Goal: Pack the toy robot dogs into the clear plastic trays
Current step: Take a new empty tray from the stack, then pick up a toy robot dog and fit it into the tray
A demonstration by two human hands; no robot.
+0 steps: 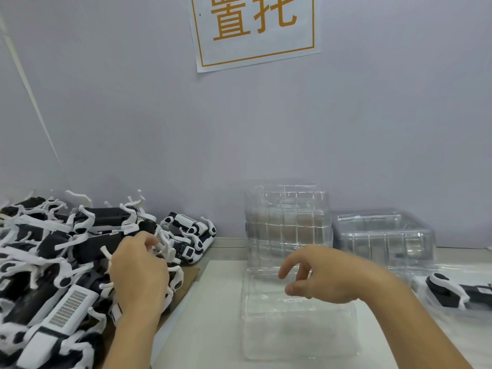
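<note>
Risk of snagging tangled white legs and dragging neighbours off the pile of toy robot dogs (61,262) left of the clear tray (298,323), left hand (138,275) reaching in, grip hidden, right hand (319,275) loose, empty above the tray.

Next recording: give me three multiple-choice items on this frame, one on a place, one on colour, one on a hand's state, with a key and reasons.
1. Where is the heap of toy robot dogs?
A. Left of the flat clear plastic tray
B. Inside that tray
C. On the tall stack of clear trays

2. What colours are the dogs?
A. Red and yellow
B. Black and white
C. All green

3. What is the right hand doing?
A. Gripping a dog
B. Holding nothing above the flat tray
C. Pressing the wall sign

Key: 1 A, the heap lies left; 2 B, dark bodies, white legs; 3 B, its fingers hang loose, while the left hand is in the heap.
</note>
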